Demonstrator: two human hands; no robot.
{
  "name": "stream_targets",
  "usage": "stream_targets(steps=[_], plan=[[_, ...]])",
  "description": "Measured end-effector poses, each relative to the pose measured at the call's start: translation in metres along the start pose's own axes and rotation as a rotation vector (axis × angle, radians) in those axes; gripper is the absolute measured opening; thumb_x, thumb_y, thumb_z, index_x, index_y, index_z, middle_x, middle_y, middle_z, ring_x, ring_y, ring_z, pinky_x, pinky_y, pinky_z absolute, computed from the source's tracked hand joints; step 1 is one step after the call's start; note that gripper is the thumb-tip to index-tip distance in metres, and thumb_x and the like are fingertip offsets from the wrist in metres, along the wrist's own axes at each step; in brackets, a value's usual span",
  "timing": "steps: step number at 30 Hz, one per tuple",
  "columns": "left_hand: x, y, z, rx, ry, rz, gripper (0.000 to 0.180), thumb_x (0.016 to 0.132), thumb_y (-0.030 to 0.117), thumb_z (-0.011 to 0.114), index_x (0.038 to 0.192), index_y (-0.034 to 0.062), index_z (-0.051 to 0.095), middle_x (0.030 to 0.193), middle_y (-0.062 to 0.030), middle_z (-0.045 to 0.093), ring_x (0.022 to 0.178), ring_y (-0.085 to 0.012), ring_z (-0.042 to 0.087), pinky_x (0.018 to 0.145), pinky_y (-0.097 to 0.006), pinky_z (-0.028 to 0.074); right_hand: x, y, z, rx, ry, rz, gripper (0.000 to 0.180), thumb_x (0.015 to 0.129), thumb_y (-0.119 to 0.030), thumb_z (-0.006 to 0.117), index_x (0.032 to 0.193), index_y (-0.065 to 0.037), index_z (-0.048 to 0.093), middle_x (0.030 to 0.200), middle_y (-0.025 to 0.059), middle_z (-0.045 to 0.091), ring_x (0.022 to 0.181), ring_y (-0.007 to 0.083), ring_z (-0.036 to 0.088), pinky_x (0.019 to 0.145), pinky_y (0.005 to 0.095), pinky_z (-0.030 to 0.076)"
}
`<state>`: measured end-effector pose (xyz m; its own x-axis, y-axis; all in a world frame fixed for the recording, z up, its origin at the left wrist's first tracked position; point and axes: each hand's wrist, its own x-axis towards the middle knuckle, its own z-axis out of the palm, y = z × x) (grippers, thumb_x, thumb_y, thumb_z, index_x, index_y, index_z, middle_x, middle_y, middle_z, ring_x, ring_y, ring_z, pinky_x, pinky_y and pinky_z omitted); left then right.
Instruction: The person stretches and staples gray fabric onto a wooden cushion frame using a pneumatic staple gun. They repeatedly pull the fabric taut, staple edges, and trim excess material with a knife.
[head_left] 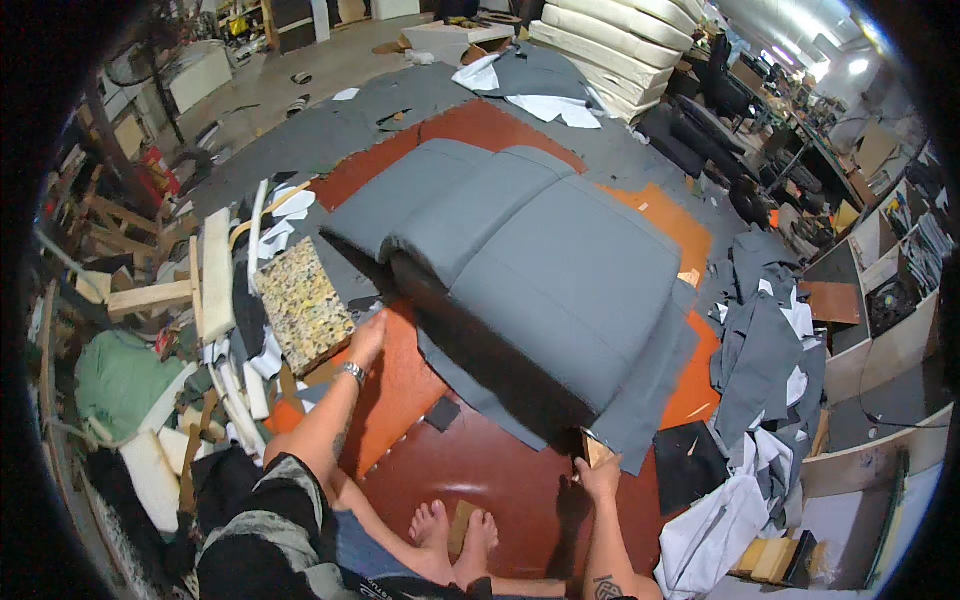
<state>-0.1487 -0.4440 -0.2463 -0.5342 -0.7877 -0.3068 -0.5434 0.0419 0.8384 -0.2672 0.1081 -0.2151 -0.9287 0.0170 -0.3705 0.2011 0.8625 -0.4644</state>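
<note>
A grey upholstered cushion [560, 270] with seamed panels and a dark underside lies in front of me, its loose grey fabric edge [648, 400] spread on the right. My right hand [600, 474] is closed around a tan, flat-faced piece [598, 452] with a dark edge, close to the cushion's near right corner. What kind of thing it is, I cannot make out. On the left, my left hand [368, 342] is beside the near corner of a speckled foam block [304, 305]. Its fingers are partly hidden, and whether they grip the block does not show.
Red-brown sheeting [480, 470] lies under my bare feet [455, 530]. To the left are foam strips [216, 270], wood pieces [150, 298] and green cloth [130, 375]. Grey fabric scraps [755, 350] heap up on the right beside shelving [880, 440]. White foam slabs [610, 50] are stacked at the back.
</note>
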Motion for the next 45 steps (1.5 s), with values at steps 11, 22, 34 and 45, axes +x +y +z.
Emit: stream_targets(steps=[11, 22, 34, 45], plan=[[0.198, 0.023, 0.044, -0.605, 0.006, -0.166, 0.066, 0.113, 0.046, 0.031, 0.132, -0.0094, 0.061, 0.126, -0.0203, 0.067, 0.112, -0.0301, 0.066, 0.097, -0.043, 0.053, -0.001, -0.04, 0.025, -0.175, 0.293, 0.308, 0.075, 0.077, -0.017, 0.087, 0.132, 0.008, 0.041, 0.122, 0.033, 0.064, 0.114, 0.0506, 0.066, 0.099, 0.0524, 0.055], [0.053, -0.018, 0.063, -0.673, 0.166, -0.033, 0.071, 0.104, 0.048, 0.043, 0.129, -0.0167, 0.06, 0.138, -0.0177, 0.063, 0.127, -0.0288, 0.055, 0.11, -0.042, 0.039, 0.02, 0.071, -0.038, -0.35, 0.074, 0.276, 0.093, 0.07, -0.032, 0.095, 0.132, 0.01, 0.039, 0.123, 0.0319, 0.068, 0.117, 0.0443, 0.069, 0.099, 0.0457, 0.057], [-0.191, -0.105, -0.032, -0.576, -0.069, -0.778, 0.079, 0.099, 0.074, 0.043, 0.131, 0.0019, 0.051, 0.13, -0.0259, 0.056, 0.12, -0.0461, 0.059, 0.098, -0.064, 0.05, -0.069, 0.26, -0.129, -0.827, -0.319, 0.343, 0.042, 0.082, -0.021, 0.069, 0.117, 0.002, 0.072, 0.115, 0.0191, 0.077, 0.102, 0.0395, 0.073, 0.09, 0.047, 0.058], [-0.071, -0.121, -0.057, -0.953, -0.031, -0.455, 0.088, 0.093, 0.067, 0.067, 0.154, 0.0057, 0.049, 0.154, -0.0129, 0.054, 0.139, -0.0352, 0.052, 0.116, -0.052, 0.041, -0.154, 0.01, -0.1, -0.322, 0.107, 0.094, 0.12, 0.086, -0.066, 0.073, 0.169, -0.004, 0.012, 0.171, 0.0357, -0.004, 0.157, 0.0588, 0.004, 0.125, 0.0671, 0.015]])
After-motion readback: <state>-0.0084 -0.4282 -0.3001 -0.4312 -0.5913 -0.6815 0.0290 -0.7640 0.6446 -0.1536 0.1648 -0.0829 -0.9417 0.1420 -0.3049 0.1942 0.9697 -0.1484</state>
